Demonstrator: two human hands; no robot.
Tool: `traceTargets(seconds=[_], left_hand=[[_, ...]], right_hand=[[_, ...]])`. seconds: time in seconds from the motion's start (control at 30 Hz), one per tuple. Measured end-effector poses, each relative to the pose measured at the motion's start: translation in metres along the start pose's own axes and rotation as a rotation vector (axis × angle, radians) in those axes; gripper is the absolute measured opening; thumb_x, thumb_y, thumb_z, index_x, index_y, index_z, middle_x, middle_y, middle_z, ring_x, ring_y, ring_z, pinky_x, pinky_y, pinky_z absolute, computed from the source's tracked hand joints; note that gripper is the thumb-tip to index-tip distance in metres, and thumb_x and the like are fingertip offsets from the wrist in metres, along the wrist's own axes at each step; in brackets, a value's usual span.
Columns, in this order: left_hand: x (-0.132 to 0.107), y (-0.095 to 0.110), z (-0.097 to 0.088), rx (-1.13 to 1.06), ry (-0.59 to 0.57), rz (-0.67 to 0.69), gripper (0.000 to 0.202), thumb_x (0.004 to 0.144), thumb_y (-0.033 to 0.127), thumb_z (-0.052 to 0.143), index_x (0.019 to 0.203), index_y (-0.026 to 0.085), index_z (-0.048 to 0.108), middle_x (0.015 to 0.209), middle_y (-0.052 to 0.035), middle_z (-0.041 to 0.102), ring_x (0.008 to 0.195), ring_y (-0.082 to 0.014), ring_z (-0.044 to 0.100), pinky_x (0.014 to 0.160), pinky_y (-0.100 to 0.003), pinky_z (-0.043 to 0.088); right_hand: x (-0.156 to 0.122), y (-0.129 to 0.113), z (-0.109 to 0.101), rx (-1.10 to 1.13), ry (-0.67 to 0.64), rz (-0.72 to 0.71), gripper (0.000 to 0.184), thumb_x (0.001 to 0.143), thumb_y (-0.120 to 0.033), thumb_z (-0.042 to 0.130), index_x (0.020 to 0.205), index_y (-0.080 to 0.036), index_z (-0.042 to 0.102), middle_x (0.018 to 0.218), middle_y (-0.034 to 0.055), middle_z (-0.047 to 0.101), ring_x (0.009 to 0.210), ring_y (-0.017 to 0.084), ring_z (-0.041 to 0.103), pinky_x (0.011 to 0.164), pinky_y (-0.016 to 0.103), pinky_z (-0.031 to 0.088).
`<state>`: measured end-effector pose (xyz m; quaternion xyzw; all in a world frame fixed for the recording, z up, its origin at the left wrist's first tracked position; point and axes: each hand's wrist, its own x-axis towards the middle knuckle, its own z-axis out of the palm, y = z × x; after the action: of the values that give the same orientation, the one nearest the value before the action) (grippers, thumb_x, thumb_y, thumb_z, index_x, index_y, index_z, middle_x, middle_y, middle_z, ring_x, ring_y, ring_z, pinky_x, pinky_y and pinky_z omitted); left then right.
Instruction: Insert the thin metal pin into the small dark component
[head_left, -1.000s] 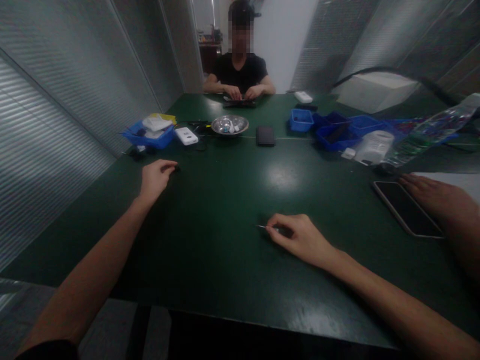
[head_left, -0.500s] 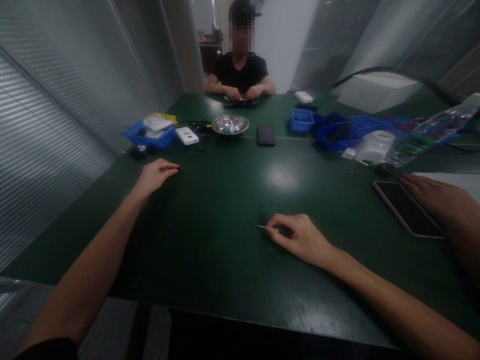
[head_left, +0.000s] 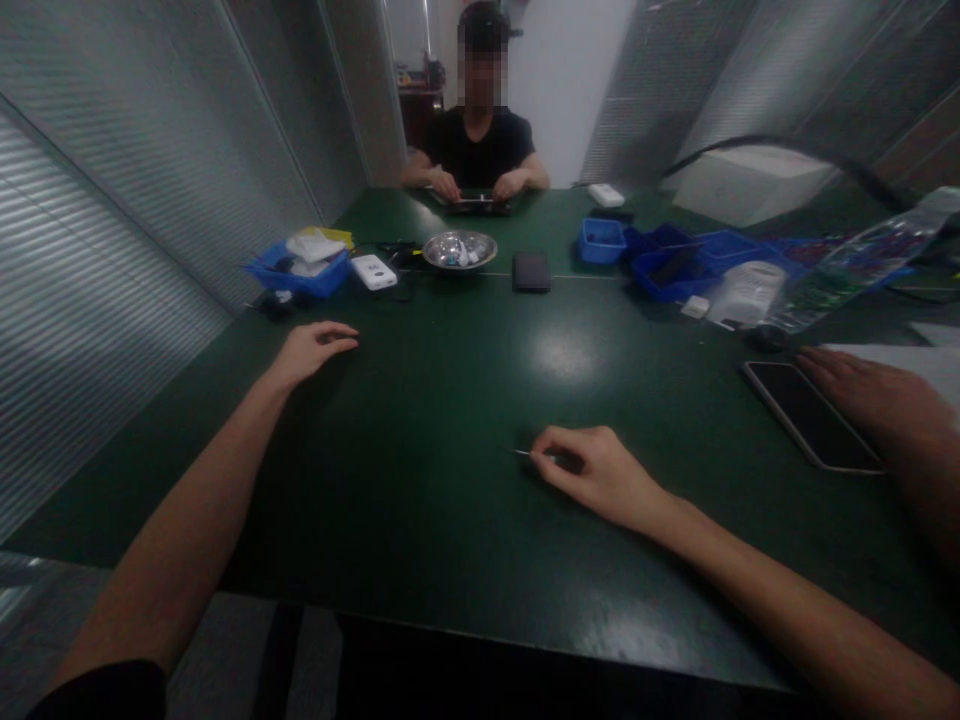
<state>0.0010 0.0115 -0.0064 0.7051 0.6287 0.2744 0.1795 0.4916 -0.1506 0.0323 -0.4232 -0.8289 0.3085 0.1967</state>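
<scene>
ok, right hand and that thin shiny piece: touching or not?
Touching. The head view shows the right hand pinching the thin shiny piece, which sticks out leftward straight from the pinch.

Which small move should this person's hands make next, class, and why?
Perhaps bring the left hand toward the thin item: the right hand pinches it, its exposed end pointing left, while the left hand is apart from it. Whether the left hand holds anything is unclear.

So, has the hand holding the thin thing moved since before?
No: the right hand sits in the same spot relative to the dark square object.
</scene>
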Motion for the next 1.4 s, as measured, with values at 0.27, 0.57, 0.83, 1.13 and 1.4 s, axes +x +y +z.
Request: traceTargets(seconds=[0.27,0.57,0.83,1.13,1.4], left_hand=[[-0.006,0.01,0.0,-0.057,0.013,-0.015,0.046,0.079,0.051,0.077,0.116,0.024,0.078,0.116,-0.0081,0.077,0.087,-0.0222,0.066,0.08,-0.034,0.051],[-0.005,0.006,0.004,-0.025,0.137,-0.051,0.042,0.076,0.049,0.08,0.105,0.019,0.075,0.098,-0.0089,0.077,0.083,-0.0218,0.067,0.074,-0.033,0.053],[-0.014,0.017,0.001,0.17,0.163,0.161,0.026,0.091,0.044,0.066,0.103,0.024,0.078,0.112,-0.0077,0.077,0.1,-0.0273,0.07,0.094,-0.041,0.052],[-0.024,0.072,0.025,0.11,-0.082,0.354,0.026,0.095,0.039,0.065,0.111,0.022,0.077,0.112,-0.0084,0.076,0.101,-0.0251,0.071,0.09,-0.04,0.056],[-0.087,0.179,0.102,-0.074,-0.301,0.837,0.022,0.104,0.024,0.056,0.118,0.022,0.074,0.122,-0.0059,0.076,0.113,-0.0202,0.071,0.094,-0.037,0.053]], right_hand=[[0.0,0.0,0.0,-0.005,0.003,0.008,0.026,0.1,-0.035,0.055,0.093,-0.019,0.073,0.072,0.0005,0.069,0.058,0.012,0.059,0.057,0.025,0.042],[0.001,-0.001,-0.001,0.002,-0.001,0.01,0.026,0.1,-0.036,0.054,0.093,-0.019,0.073,0.074,0.0011,0.071,0.058,0.012,0.06,0.057,0.026,0.043],[0.0,0.0,-0.001,-0.002,-0.015,0.006,0.025,0.101,-0.036,0.054,0.094,-0.019,0.072,0.074,0.001,0.07,0.059,0.012,0.061,0.058,0.026,0.043],[0.002,0.001,0.001,-0.009,-0.001,-0.003,0.026,0.1,-0.036,0.054,0.094,-0.019,0.073,0.074,0.0013,0.071,0.058,0.012,0.06,0.057,0.026,0.043],[0.002,0.006,0.003,-0.009,0.034,0.005,0.025,0.101,-0.037,0.055,0.093,-0.019,0.071,0.075,0.001,0.072,0.06,0.013,0.062,0.058,0.025,0.044]])
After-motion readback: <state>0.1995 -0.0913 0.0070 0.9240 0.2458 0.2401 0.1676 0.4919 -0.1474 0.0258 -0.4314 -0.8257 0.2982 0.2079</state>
